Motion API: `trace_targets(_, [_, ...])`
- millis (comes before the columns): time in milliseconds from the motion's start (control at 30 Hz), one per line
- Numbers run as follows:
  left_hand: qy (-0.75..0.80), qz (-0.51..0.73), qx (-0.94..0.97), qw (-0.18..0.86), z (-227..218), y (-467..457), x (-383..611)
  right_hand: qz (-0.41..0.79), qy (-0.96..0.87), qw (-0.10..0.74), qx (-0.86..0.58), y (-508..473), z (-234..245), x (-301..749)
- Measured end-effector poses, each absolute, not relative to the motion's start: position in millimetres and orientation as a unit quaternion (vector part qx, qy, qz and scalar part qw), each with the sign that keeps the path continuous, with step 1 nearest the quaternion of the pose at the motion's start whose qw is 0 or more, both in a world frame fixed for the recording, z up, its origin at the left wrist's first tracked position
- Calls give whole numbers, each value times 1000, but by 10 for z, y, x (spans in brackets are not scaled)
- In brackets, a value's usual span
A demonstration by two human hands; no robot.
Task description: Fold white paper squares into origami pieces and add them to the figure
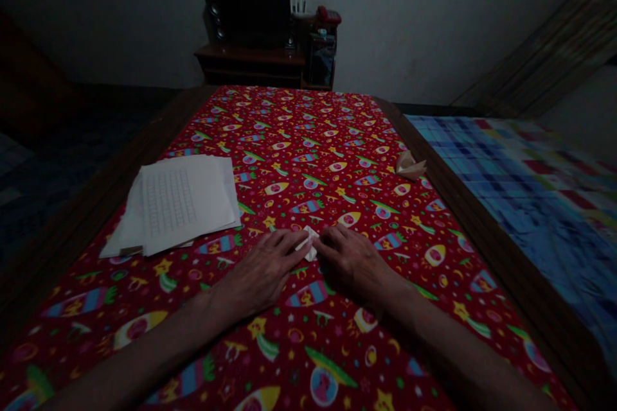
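1. Small folded white paper (308,243): lies on the red cloth, between the two hands, roughly in front of the person. Its folded edges are pale and crisp; no marks can be made out on it.
2. Left hand (258,273): palm down, fingers extended toward the paper, open rather than closed around anything. The fingertips reach the paper's left side.
3. Right hand (349,263): palm down, also open, fingertips at the paper's right side. The two hands nearly meet over it, and both forearms run back toward the bottom of the view.
4. Stack of white sheets (180,205): loose and slightly fanned, left of the left hand, well clear of the folded paper. The top sheet carries a printed block of small rows, too small to read.
5. Cream folded paper piece (409,166): sits far right, just beside the table edge, apart from everything else.
6. Red cloth (289,160): covers the table (434,186), printed with cartoon rockets and yellow stars. No lettering is legible.
7. Checked blue blanket (520,192): spreads on a surface beyond the right edge of the table.
8. Against the far white wall (434,32): a low wooden cabinet (250,61) holds a black monitor (250,6), a speaker (214,19) and a red telephone (328,15). The light is dim, and no brand can be read.
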State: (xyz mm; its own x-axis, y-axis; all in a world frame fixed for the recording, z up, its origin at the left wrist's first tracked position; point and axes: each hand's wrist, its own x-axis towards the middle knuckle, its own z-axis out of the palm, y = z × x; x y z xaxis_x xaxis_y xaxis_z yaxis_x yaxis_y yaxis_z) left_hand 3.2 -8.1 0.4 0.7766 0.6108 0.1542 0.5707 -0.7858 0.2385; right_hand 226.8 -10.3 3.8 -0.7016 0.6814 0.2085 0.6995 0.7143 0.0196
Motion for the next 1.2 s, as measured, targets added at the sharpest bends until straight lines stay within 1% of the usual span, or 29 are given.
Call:
trace_targets(167, [293,120,942,111,83,-27,-26,-42,-902,128,-411,-100,-31,2269])
trace_targets(433, [302,125,940,101,67,11,-22,-72,-878,60,-469,-74,-10,2155])
trace_targets(533, [304,135,939,91,47,17,-26,-77,-873,72,-476,-104,-8,2140])
trace_targets(633, [309,126,940,72,49,1,-26,-60,-885,100,-451,-147,-1,2149])
trace_targets(700, [316,111,941,55,66,-23,-22,-53,-892,103,-437,-152,6,2157])
trace_targets(867, [335,78,938,50,148,-69,-15,-71,-880,64,-464,-82,20,2140])
trace_targets(1000, [327,80,940,58,164,-61,-27,-73,-871,38,-484,-48,49,2098])
trace_targets(1200, [312,90,945,40,136,-97,9,-60,-877,45,-474,-54,43,2125])
